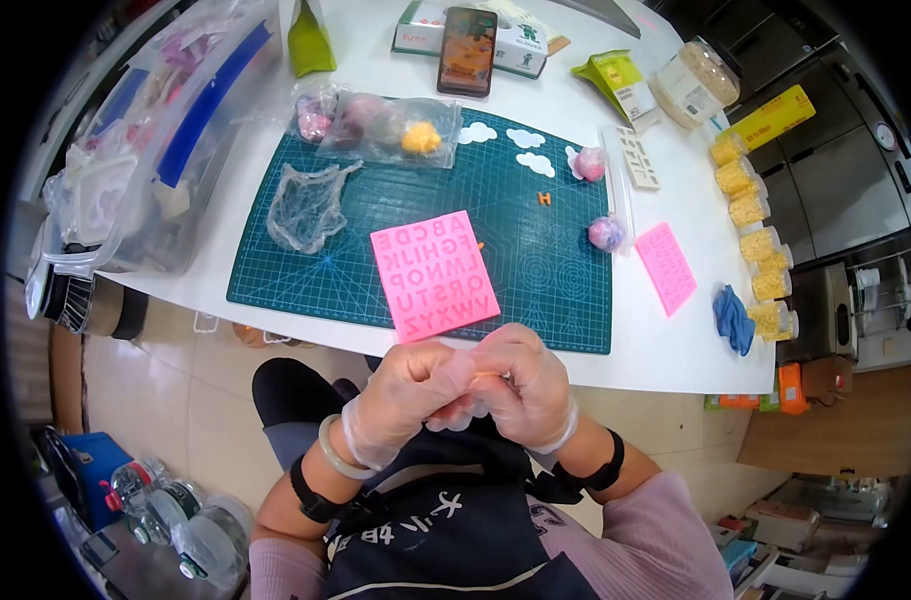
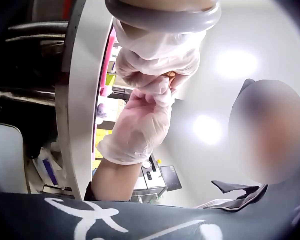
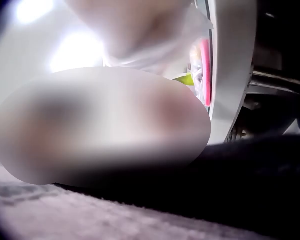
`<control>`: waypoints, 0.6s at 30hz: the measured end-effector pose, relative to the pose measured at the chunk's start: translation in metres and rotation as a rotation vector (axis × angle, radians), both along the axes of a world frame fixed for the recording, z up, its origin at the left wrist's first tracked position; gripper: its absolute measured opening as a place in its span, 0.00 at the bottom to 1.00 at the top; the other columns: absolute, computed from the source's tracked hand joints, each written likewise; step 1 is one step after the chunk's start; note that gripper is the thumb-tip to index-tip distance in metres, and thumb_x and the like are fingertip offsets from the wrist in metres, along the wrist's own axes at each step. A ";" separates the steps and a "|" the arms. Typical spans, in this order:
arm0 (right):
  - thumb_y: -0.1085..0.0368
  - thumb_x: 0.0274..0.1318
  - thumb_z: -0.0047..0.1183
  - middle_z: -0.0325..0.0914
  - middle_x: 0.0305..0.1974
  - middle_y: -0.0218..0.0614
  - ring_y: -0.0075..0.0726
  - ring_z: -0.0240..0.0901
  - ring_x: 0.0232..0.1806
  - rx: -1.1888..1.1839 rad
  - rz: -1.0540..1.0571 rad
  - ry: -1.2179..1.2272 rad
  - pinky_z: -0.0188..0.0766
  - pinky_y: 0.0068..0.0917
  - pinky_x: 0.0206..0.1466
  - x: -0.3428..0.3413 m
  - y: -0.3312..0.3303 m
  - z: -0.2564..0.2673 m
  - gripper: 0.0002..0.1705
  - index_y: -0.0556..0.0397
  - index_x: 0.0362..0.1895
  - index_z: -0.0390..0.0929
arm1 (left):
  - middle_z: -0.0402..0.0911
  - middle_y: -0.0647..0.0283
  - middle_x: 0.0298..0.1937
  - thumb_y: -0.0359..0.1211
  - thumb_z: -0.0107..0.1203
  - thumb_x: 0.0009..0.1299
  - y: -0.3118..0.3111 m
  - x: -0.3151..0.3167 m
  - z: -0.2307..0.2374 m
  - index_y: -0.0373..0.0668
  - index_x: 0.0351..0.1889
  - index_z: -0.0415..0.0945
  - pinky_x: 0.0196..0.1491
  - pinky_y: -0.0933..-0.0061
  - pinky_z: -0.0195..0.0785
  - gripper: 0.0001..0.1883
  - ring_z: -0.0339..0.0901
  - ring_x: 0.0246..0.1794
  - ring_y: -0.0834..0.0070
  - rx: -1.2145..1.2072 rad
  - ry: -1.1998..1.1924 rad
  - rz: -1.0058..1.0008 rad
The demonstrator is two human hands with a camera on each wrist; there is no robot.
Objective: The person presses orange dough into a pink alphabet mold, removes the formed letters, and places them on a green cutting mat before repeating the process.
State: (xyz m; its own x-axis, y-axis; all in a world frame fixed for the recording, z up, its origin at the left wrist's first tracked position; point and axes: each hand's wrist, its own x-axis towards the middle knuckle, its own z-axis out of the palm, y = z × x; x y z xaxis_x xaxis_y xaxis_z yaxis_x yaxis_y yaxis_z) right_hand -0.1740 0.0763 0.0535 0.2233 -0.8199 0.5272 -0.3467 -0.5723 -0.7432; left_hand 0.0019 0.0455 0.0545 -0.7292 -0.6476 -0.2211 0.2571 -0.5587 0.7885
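Far to the right of the right hand (image 1: 524,388) lies a blue thing (image 1: 735,320), perhaps a cloth, near yellow-filled jars (image 1: 771,285).

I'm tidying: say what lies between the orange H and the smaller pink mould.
Head view: a purplish ball by the edge of the green mat, clear plastic beside it.

this looks like a craft workspace, with a cutting mat (image 1: 551,300), letter mould (image 1: 436,277) and small jars (image 1: 759,245) on a table (image 1: 676,355).
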 end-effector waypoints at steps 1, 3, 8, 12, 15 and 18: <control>0.72 0.53 0.59 0.74 0.33 0.38 0.40 0.72 0.32 -0.006 -0.026 -0.026 0.69 0.32 0.36 0.002 0.001 0.001 0.10 0.55 0.40 0.75 | 0.73 0.65 0.23 0.48 0.51 0.74 0.001 0.000 -0.001 0.37 0.31 0.76 0.22 0.83 0.54 0.22 0.64 0.20 0.84 -0.012 0.031 0.015; 0.72 0.56 0.57 0.74 0.33 0.37 0.37 0.71 0.33 -0.014 -0.052 -0.054 0.68 0.30 0.36 0.006 0.000 -0.001 0.08 0.54 0.40 0.74 | 0.73 0.66 0.24 0.46 0.49 0.75 0.004 -0.003 -0.002 0.38 0.29 0.75 0.23 0.83 0.56 0.21 0.66 0.22 0.84 -0.026 0.060 0.030; 0.71 0.59 0.56 0.74 0.30 0.36 0.36 0.72 0.31 0.125 -0.113 -0.148 0.69 0.28 0.36 0.009 -0.007 -0.004 0.04 0.56 0.38 0.76 | 0.71 0.67 0.23 0.49 0.49 0.74 0.006 -0.009 -0.007 0.35 0.36 0.76 0.21 0.82 0.50 0.23 0.61 0.19 0.84 -0.077 -0.033 0.186; 0.71 0.60 0.55 0.75 0.31 0.35 0.32 0.73 0.32 0.222 -0.037 -0.165 0.68 0.26 0.37 0.005 -0.012 -0.003 0.04 0.59 0.38 0.77 | 0.71 0.68 0.23 0.51 0.46 0.75 0.002 -0.004 -0.005 0.35 0.41 0.75 0.22 0.83 0.50 0.24 0.60 0.19 0.84 -0.015 -0.041 0.169; 0.70 0.60 0.56 0.76 0.34 0.33 0.30 0.73 0.34 0.691 0.161 -0.505 0.68 0.23 0.39 -0.001 -0.012 -0.001 0.07 0.60 0.41 0.79 | 0.70 0.68 0.24 0.52 0.44 0.76 0.002 0.009 -0.001 0.35 0.44 0.75 0.22 0.84 0.50 0.26 0.60 0.19 0.84 0.086 0.004 0.131; 0.67 0.58 0.58 0.77 0.36 0.32 0.29 0.73 0.36 0.692 0.335 -0.412 0.68 0.22 0.41 -0.001 -0.018 0.004 0.12 0.58 0.45 0.80 | 0.71 0.68 0.25 0.53 0.44 0.76 0.002 0.020 -0.004 0.35 0.43 0.74 0.23 0.84 0.50 0.26 0.60 0.19 0.85 0.052 -0.021 0.044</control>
